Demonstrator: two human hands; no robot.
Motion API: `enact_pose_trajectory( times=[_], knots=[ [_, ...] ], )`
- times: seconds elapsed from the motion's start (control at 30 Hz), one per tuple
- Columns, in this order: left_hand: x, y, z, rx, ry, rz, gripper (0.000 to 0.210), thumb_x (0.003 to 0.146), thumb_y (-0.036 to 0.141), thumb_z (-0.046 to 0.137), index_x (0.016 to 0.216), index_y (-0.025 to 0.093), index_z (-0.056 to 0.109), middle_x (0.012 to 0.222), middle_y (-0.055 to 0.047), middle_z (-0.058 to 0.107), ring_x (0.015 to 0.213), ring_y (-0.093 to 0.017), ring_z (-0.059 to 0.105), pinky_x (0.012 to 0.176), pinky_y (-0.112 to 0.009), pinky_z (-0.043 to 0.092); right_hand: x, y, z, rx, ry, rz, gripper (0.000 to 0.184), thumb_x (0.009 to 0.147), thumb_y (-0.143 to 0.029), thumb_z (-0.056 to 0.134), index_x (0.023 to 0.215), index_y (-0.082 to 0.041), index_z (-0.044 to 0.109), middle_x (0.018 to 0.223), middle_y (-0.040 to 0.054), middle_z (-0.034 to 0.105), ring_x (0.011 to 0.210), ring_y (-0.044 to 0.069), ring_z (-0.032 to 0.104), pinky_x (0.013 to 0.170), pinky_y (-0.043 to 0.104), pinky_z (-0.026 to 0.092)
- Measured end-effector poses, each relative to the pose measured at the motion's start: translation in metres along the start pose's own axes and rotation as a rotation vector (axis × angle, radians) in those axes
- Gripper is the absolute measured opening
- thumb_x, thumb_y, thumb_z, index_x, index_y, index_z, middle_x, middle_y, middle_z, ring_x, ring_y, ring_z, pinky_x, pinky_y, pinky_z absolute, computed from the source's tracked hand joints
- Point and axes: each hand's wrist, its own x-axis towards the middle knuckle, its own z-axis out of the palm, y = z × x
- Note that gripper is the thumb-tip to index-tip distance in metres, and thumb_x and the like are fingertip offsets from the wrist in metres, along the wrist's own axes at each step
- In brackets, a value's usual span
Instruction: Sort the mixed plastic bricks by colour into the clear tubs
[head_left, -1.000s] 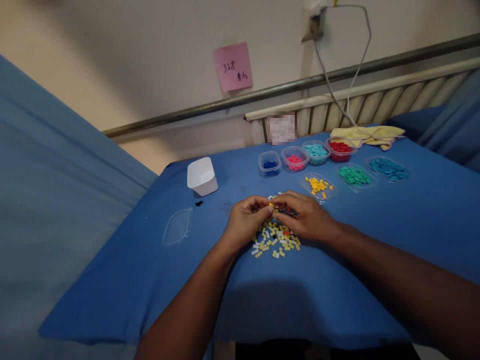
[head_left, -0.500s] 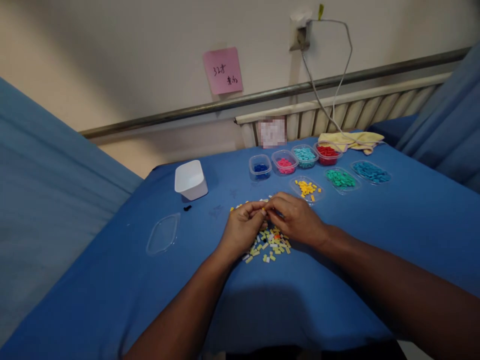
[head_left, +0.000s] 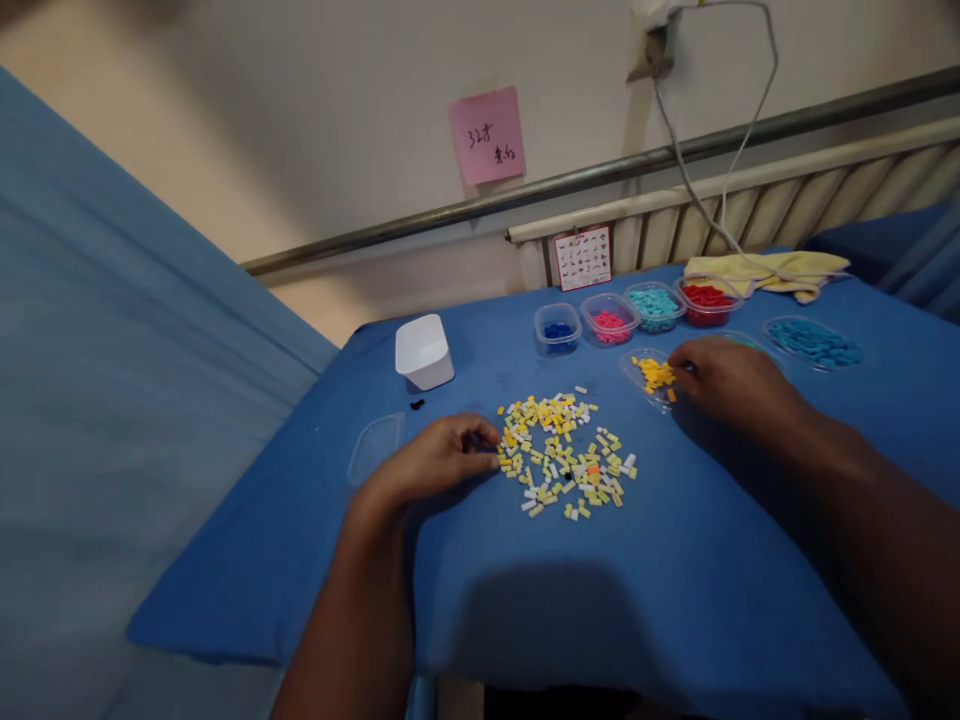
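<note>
My left hand rests at the left edge of a loose heap of small toy bricks, mostly pale yellow, white and yellow. Its thumb and forefinger are a little apart beside the nearest bricks, with nothing seen between them. My right hand reaches to a clear lid bearing yellow bricks. The fingertips are pinched together at the right side of these bricks; what they hold is hidden. Behind this hand, green bricks are mostly covered from view.
Clear tubs hold dark blue, pink, light blue and red bricks. Teal bricks lie at right, near a yellow cloth. A white tub, black piece and bare clear lid are at left.
My hands, together over the heap before, have parted. The right has moved right to the yellow bricks; the left has drawn to the heap's left edge. The view has shifted.
</note>
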Motion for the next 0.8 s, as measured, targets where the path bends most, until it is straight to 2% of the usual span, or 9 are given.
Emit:
enact_pose_trajectory(
  times=[0.1,0.2,0.27,0.33,0.43,0.6,0.7,0.8],
  knots=[
    [-0.002,-0.002,0.007,0.129,-0.061,0.051,0.027,0.083,0.033,0.079,0.107,0.02,0.076,0.093,-0.002,0.073,0.08,-0.018,0.062,0.072,-0.03,0.048,-0.003,-0.002,-0.001,-0.03,-0.036,0.017,0.024,0.098,-0.024,0.062,0.111,-0.02,0.082,0.114,0.0153,0.08,0.096,0.031,0.073,0.075,0.039,0.047],
    [0.002,0.0,0.016,0.198,-0.061,0.066,0.021,0.087,0.031,0.073,0.105,0.02,0.077,0.091,-0.003,0.072,0.08,-0.019,0.064,0.072,-0.03,0.047,-0.008,-0.017,0.0,-0.001,0.034,-0.037,0.022,0.1,-0.027,0.064,0.111,-0.02,0.081,0.116,0.016,0.08,0.097,0.032,0.074,0.074,0.039,0.048],
    [0.003,0.001,0.018,0.217,-0.047,0.058,0.021,0.09,0.03,0.07,0.106,0.02,0.077,0.092,-0.003,0.072,0.081,-0.019,0.065,0.073,-0.03,0.047,-0.012,-0.032,0.001,0.084,0.078,-0.146,0.021,0.102,-0.028,0.062,0.109,-0.021,0.08,0.112,0.0144,0.081,0.096,0.031,0.075,0.075,0.039,0.051],
    [0.003,0.0,0.019,0.235,-0.038,0.054,0.022,0.09,0.03,0.069,0.108,0.021,0.077,0.095,-0.003,0.073,0.083,-0.019,0.065,0.074,-0.03,0.047,-0.018,-0.05,0.004,0.209,0.068,-0.301,0.021,0.104,-0.028,0.06,0.108,-0.021,0.079,0.108,0.0122,0.081,0.095,0.029,0.075,0.079,0.039,0.055],
    [0.002,-0.002,0.017,0.274,-0.044,0.049,0.022,0.091,0.031,0.07,0.11,0.022,0.077,0.095,-0.002,0.073,0.083,-0.019,0.065,0.073,-0.03,0.045,-0.028,-0.08,0.006,0.397,-0.027,-0.517,0.021,0.109,-0.03,0.057,0.11,-0.022,0.077,0.108,0.0104,0.081,0.098,0.027,0.075,0.088,0.04,0.058],
    [0.0,-0.005,0.017,0.3,-0.067,0.05,0.03,0.087,0.036,0.077,0.115,0.024,0.079,0.098,-0.002,0.073,0.084,-0.02,0.065,0.073,-0.031,0.045,-0.043,-0.115,0.006,0.551,-0.199,-0.737,0.019,0.111,-0.028,0.057,0.11,-0.022,0.074,0.106,0.0086,0.079,0.101,0.025,0.073,0.092,0.042,0.059],
    [0.001,-0.007,0.019,0.286,-0.057,0.07,0.028,0.091,0.038,0.073,0.115,0.025,0.081,0.099,-0.003,0.075,0.085,-0.02,0.066,0.075,-0.031,0.046,-0.046,-0.122,0.006,0.573,-0.222,-0.797,0.021,0.112,-0.027,0.055,0.107,-0.021,0.074,0.103,0.0082,0.078,0.097,0.024,0.073,0.091,0.041,0.059],
    [0.001,-0.007,0.021,0.28,-0.058,0.083,0.02,0.09,0.032,0.071,0.104,0.023,0.081,0.1,-0.003,0.077,0.085,-0.02,0.066,0.075,-0.031,0.046,-0.044,-0.118,0.008,0.621,-0.158,-0.755,0.019,0.112,-0.026,0.056,0.108,-0.021,0.074,0.103,0.0082,0.079,0.098,0.024,0.073,0.09,0.041,0.059]
  ],
)
